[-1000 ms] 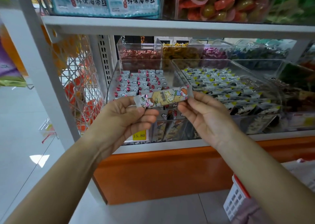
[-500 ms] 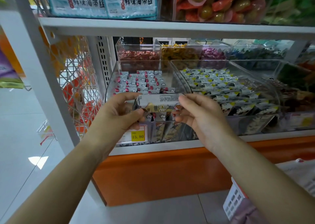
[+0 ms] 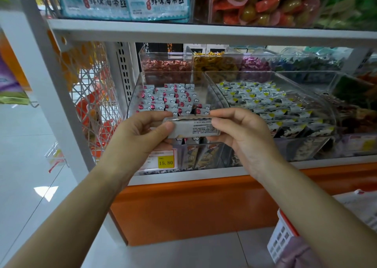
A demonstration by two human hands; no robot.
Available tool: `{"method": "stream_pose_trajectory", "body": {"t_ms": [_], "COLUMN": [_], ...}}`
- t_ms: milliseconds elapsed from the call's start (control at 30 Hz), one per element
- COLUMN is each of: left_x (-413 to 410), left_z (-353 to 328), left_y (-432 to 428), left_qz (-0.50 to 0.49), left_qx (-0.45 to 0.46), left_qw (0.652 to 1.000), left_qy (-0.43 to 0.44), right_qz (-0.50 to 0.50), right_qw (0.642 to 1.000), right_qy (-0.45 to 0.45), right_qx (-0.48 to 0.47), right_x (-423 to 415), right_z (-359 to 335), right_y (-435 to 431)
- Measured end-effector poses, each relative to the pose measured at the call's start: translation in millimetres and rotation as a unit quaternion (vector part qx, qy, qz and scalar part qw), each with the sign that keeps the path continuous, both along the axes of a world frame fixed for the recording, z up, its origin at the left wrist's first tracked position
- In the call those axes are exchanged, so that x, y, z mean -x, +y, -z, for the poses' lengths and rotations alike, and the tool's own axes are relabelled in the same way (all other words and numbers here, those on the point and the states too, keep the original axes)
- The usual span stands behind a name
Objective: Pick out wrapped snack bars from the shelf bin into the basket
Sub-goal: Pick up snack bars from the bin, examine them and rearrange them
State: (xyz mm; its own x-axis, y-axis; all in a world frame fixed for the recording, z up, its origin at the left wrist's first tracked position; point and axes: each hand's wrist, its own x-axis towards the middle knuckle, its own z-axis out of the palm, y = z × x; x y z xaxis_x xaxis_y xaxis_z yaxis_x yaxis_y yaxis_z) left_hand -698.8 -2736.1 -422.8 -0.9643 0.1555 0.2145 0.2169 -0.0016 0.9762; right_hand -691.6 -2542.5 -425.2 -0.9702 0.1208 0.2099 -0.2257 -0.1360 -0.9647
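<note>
A: Surface & room, quick?

B: Shop aisle. White metal shelf [image 3: 204,33] across the top, orange base panel [image 3: 183,206] below the lower deck, pale glossy floor [image 3: 24,145] at left of frame. A white mesh panel [image 3: 89,88] closes the shelf's left end.

A: And the bar?

B: Snack bar [image 3: 193,128] is at ctr frame, held level just in front of the clear bin [image 3: 134,96], which is full of small wrapped bars w/ red & white ends. Left hand [image 3: 138,139] pinches its left end, right hand [image 3: 244,139] pinches its right end, thumb vs fingers each. Basket [image 3: 280,241], white w/ red rim, sits in the lower right corner, well apart.

A: Any writing?

B: Yellow price tag [image 3: 166,162] on the bin front reads "15.80". Blue packets [image 3: 102,0] at upper left read "鲜味海带丝". The bar's facing side has fine print, too small to read. Second bin [image 3: 326,108] at right holds pkts w/ yellow corners, text illegible.
</note>
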Motion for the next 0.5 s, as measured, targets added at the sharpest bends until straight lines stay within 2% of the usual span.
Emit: {"method": "stream_pose_trajectory", "body": {"t_ms": [233,333,500], "left_x": [2,3,3], "left_z": [6,7,5], "left_y": [7,9,10], "left_qz": [-0.025,-0.042,-0.08], "left_qx": [0.065,0.063,0.054], "left_qw": [0.998,0.997,0.995], "left_qy": [0.004,-0.006,-0.011], "right_qz": [0.079,0.081,0.072], "right_qw": [0.992,0.987,0.985], "right_qy": [0.022,0.054,0.051], "right_qx": [-0.094,-0.126,-0.146], "right_x": [0,-2,-4], "right_z": [3,3,2], "right_y": [-2,-4,-10]}}
